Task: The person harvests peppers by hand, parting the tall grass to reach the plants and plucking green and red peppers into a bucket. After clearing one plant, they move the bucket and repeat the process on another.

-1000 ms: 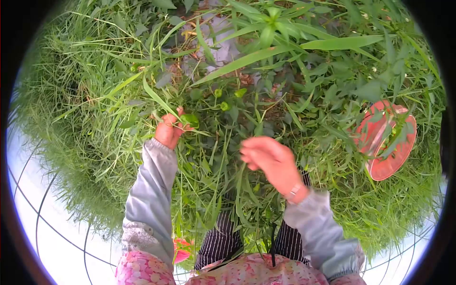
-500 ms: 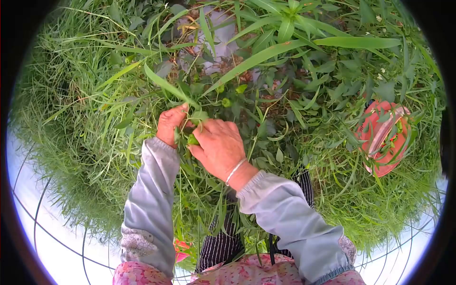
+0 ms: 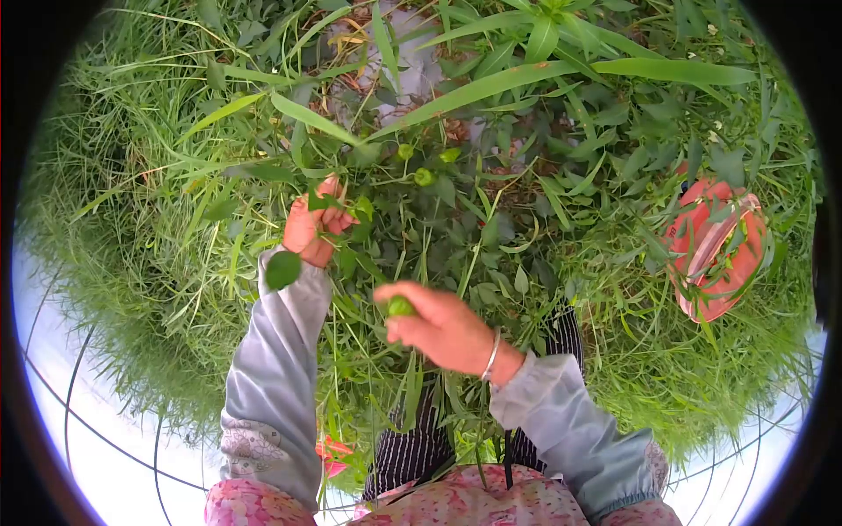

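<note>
While pinched, the green pepper (image 3: 401, 306) sits in the right hand (image 3: 443, 329).

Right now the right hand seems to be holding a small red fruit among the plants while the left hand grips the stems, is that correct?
Not quite: the fruit is green, not red. The head view shows the right hand holding a small green fruit in its fingertips, while the left hand grips the stems.

Two bare hands show: the left hand (image 3: 313, 226) and the right hand (image 3: 443, 326). One red round plastic basket (image 3: 715, 250) lies in the grass. Three small green round peppers hang on the plant (image 3: 424, 176), and one more (image 3: 400, 306) sits in the right hand.
</note>
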The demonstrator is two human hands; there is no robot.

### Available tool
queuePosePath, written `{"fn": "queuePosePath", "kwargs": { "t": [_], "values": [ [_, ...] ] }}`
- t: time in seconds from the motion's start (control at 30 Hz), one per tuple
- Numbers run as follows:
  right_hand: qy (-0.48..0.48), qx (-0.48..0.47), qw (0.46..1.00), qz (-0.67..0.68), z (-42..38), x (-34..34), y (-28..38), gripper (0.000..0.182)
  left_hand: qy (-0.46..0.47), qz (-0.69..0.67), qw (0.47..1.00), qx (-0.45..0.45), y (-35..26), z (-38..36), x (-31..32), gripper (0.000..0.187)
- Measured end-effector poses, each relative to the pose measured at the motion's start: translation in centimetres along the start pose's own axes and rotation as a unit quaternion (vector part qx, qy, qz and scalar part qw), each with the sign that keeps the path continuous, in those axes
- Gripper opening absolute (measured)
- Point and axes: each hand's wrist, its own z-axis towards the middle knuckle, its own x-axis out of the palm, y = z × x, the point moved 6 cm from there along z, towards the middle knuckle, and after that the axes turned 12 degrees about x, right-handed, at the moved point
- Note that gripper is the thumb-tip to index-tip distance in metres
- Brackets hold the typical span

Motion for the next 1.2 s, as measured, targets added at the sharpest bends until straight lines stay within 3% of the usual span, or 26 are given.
{"fn": "queuePosePath", "kwargs": {
  "t": [0.07, 0.17, 0.27, 0.43, 0.63, 0.7, 0.77, 0.9, 0.93, 0.97, 1.07, 1.1, 1.2],
  "values": [
    [-0.026, 0.051, 0.997, 0.052, 2.2, -1.9, 0.0, 0.024, 0.032, -0.043, 0.999, -0.007, 0.4, 0.4, -0.5, 0.023],
    [-0.188, -0.137, 0.958, -0.166, 6.3, -3.4, 1.4, 0.033, 0.059, -0.029, 0.998, 0.0, 1.6, 0.8, -3.1, 0.033],
    [-0.272, -0.138, 0.934, -0.186, 9.0, -2.0, 2.2, 0.037, 0.093, 0.015, 0.995, 0.015, 0.8, 0.2, -1.3, 0.033],
    [-0.247, -0.037, 0.936, -0.246, 9.8, -1.6, 1.7, 0.043, 0.053, 0.084, 0.994, -0.034, 0.8, -0.4, -2.8, 0.024],
    [-0.178, 0.016, 0.945, -0.274, 8.2, -1.2, 1.7, 0.039, 0.122, 0.158, 0.979, 0.034, 0.9, 0.0, -1.0, 0.015],
    [-0.092, 0.056, 0.968, -0.229, 6.8, -0.5, 1.6, 0.039, 0.109, 0.256, 0.96, -0.011, 0.8, 0.2, -0.5, 0.021],
    [0.013, 0.083, 0.982, -0.166, 5.0, 0.5, 1.8, 0.035, 0.149, 0.345, 0.927, 0.016, 0.3, 0.8, 0.2, 0.024],
    [-0.029, -0.04, 0.999, -0.014, 4.0, -0.2, -0.9, 0.025, 0.226, 0.551, 0.786, 0.164, 0.1, 1.1, 3.2, 0.023],
    [-0.006, -0.029, 0.999, 0.013, 3.7, -0.6, -1.4, 0.022, 0.237, 0.597, 0.739, 0.206, 0.0, 1.0, 4.4, 0.021],
    [0.017, -0.016, 0.999, 0.041, 3.2, -1.2, -2.0, 0.02, 0.255, 0.736, 0.607, 0.157, 0.6, 1.2, 4.7, 0.026],
    [0.072, 0.061, 0.983, 0.157, 1.5, -2.9, -3.0, 0.011, 0.276, 0.836, 0.404, 0.249, 1.5, 0.7, 7.9, 0.071],
    [0.08, 0.086, 0.978, 0.172, 1.1, -3.6, -3.5, 0.011, 0.3, 0.894, 0.299, 0.149, 2.8, 1.4, 8.0, 0.092],
    [0.069, 0.113, 0.974, 0.181, 0.1, -5.7, -4.2, 0.013, 0.334, 0.904, 0.268, 0.006, 4.2, 2.6, 10.1, 0.089]
  ]
}}
